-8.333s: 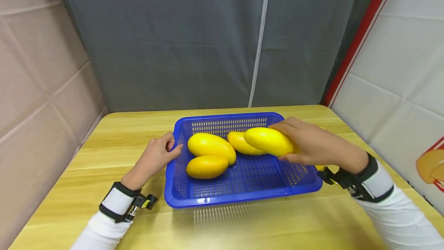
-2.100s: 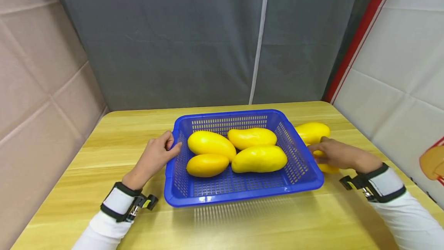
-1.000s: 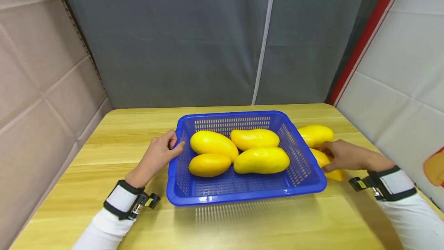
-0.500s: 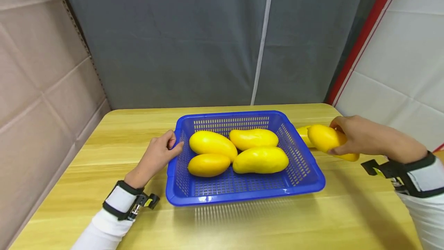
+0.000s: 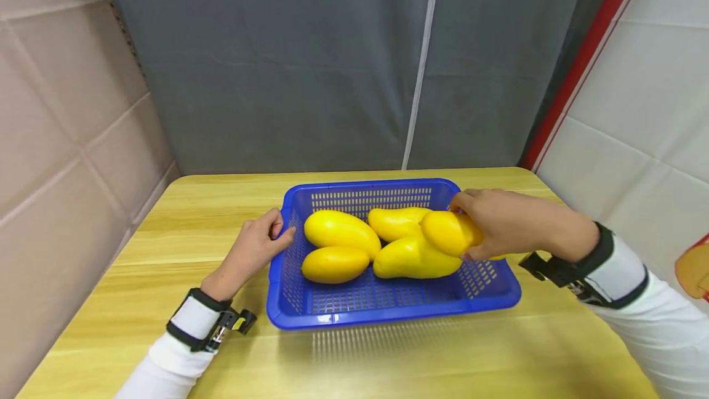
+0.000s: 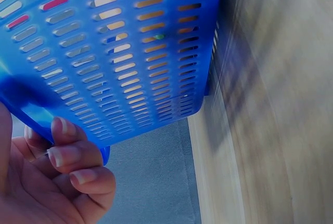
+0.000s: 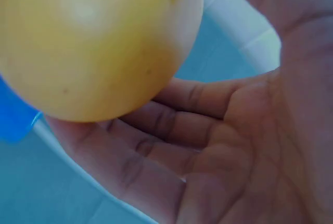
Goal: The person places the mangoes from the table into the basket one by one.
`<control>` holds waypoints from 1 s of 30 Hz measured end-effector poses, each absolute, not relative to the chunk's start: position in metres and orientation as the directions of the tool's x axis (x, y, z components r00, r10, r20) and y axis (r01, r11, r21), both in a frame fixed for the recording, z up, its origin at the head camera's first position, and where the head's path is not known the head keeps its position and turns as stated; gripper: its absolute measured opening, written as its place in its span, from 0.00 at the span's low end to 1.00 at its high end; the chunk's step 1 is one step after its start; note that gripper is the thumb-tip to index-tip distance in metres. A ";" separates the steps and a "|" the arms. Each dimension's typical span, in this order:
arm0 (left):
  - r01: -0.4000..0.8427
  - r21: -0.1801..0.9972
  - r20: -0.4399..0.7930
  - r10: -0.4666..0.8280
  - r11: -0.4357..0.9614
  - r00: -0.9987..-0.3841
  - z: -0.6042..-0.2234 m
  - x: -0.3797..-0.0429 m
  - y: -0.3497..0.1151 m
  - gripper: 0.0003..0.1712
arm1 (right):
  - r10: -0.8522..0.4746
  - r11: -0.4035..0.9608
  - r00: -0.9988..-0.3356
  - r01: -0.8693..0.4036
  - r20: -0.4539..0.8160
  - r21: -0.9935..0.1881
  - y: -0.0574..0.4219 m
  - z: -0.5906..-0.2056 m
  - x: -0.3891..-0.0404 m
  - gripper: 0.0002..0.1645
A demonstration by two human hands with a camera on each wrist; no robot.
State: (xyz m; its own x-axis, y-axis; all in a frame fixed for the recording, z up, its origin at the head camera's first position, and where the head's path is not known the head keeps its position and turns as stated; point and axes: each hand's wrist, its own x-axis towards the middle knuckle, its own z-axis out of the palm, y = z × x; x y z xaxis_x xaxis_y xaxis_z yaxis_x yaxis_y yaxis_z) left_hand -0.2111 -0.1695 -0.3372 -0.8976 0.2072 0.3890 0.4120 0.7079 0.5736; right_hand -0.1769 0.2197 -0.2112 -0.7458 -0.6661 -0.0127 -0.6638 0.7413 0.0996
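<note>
My right hand grips a yellow mango over the right part of a blue plastic basket. In the right wrist view, fingers curve under the mango's rounded end. Several more mangoes lie inside the basket: a large one and a smaller one at left, plus two at centre right, partly covered by the held mango. My left hand pinches the basket's left rim. From the left wrist view, curled fingers show below the slotted basket wall.
A sliver of yellow shows under the right hand, beside the basket's right rim; the hand hides most of that area. The wooden table runs back to a grey curtain. Pale panels stand at both sides.
My right hand has picked up a mango from the table right of the basket and carried it left over the basket. Earlier it put another mango at front right inside. The left hand stays put.
</note>
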 end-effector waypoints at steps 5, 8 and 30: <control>0.413 0.576 0.382 0.214 0.706 -0.899 -0.338 -0.211 -0.169 0.18 | -0.706 0.699 -0.706 -0.708 -0.067 0.101 0.189 -0.213 -0.170 0.40; 0.417 0.575 0.388 0.214 0.704 -0.897 -0.336 -0.210 -0.170 0.18 | -0.728 0.671 -0.680 -0.732 -0.083 0.116 0.174 -0.213 -0.164 0.41; 0.430 0.563 0.405 0.219 0.706 -0.888 -0.335 -0.211 -0.169 0.18 | -0.853 0.453 -0.498 -0.856 -0.158 0.251 0.099 -0.231 -0.163 0.33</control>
State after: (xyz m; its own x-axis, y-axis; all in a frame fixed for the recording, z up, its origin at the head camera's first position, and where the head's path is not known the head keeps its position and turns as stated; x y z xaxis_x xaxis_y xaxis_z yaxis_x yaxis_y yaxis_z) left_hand -0.2108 -0.1691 -0.3348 -0.8879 0.2188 0.4047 0.4304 0.7059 0.5625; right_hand -0.1635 0.0989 -0.2306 -0.4976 -0.8529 -0.1579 -0.8556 0.4526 0.2512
